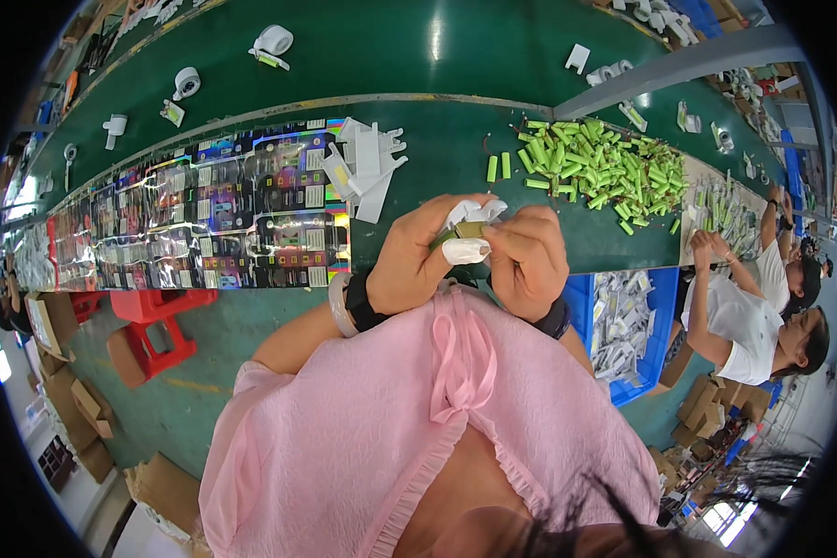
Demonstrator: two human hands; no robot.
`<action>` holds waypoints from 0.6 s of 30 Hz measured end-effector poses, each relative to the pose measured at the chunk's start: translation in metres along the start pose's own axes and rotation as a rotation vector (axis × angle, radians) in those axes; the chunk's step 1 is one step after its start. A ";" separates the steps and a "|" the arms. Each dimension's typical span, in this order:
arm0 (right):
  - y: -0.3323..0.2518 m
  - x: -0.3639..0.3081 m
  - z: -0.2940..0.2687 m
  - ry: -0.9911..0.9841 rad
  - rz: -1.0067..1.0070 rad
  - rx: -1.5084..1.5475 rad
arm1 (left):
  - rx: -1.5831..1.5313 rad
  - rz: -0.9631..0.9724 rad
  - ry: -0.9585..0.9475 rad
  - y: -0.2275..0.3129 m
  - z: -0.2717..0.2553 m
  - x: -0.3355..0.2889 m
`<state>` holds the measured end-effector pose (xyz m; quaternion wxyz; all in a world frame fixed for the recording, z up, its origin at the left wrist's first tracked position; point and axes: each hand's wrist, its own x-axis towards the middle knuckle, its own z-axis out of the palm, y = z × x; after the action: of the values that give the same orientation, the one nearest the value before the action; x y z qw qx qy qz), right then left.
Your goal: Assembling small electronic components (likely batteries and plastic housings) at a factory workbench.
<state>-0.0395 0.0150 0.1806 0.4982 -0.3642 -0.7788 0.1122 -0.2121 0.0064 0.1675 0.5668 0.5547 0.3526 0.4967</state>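
Note:
My left hand (pixel 409 256) is closed around a small olive-green piece (pixel 471 230), in front of my chest just over the table's near edge. White coverings wrap the tips of its thumb and a finger. From the other side my right hand (pixel 530 256) pinches at the same piece; its exact shape is partly hidden by fingers. To the right of my hands lies a heap of bright green cylindrical battery cells (pixel 591 163) with thin wires, two of them (pixel 498 168) set apart. A stack of white plastic parts (pixel 367 167) lies beyond my left hand.
Shiny printed packaging sheets (pixel 205 209) cover the table on the left. A blue bin (pixel 660 316) of white parts stands to my right, near a co-worker in white (pixel 739 325). Red stools (pixel 153 325) stand left. White devices sit on the green surface (pixel 381 56) beyond.

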 end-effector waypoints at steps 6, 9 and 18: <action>0.005 0.003 -0.005 -0.045 -0.036 -0.004 | 0.001 -0.071 -0.014 -0.001 -0.001 -0.001; 0.009 0.008 -0.015 -0.105 -0.082 0.004 | -0.081 -0.073 -0.053 0.004 -0.001 0.004; 0.002 -0.002 -0.017 -0.097 -0.065 -0.001 | -0.171 -0.280 -0.285 0.018 -0.007 0.006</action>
<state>-0.0238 0.0120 0.1864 0.4630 -0.3331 -0.8135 0.1131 -0.2203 0.0124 0.1849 0.7193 0.5148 0.2990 0.3580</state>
